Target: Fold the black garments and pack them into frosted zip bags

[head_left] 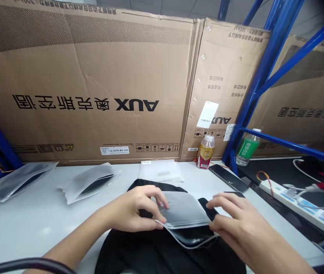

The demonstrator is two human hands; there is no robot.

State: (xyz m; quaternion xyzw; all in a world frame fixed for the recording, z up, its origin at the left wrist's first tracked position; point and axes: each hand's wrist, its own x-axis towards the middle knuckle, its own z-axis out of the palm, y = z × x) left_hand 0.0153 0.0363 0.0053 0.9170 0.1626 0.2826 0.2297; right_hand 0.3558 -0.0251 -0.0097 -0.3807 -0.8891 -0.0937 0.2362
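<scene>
A frosted translucent pouch (pixel 183 209) lies over black fabric (pixel 139 251) at the table's near edge. Its mouth faces me and gapes, showing something dark and glossy inside. My left hand (pixel 143 209) pinches the left corner of the pouch's mouth between thumb and fingers. At the right corner, my right hand (pixel 233 217) grips the edge with its thumb and a finger, the other fingers curled above. A black item (pixel 207 207) shows partly between the pouch and my right hand.
Two frosted pouches with dark contents (pixel 90 182) (pixel 22 180) lie left. Flat translucent bags (pixel 160 170) sit at the back, near a drink bottle (pixel 205 152) and black phone (pixel 229 178). Cardboard boxes (pixel 93 76), blue rack (pixel 253 91), green-labelled bottle (pixel 247 148) and power strip (pixel 301 207) surround the table.
</scene>
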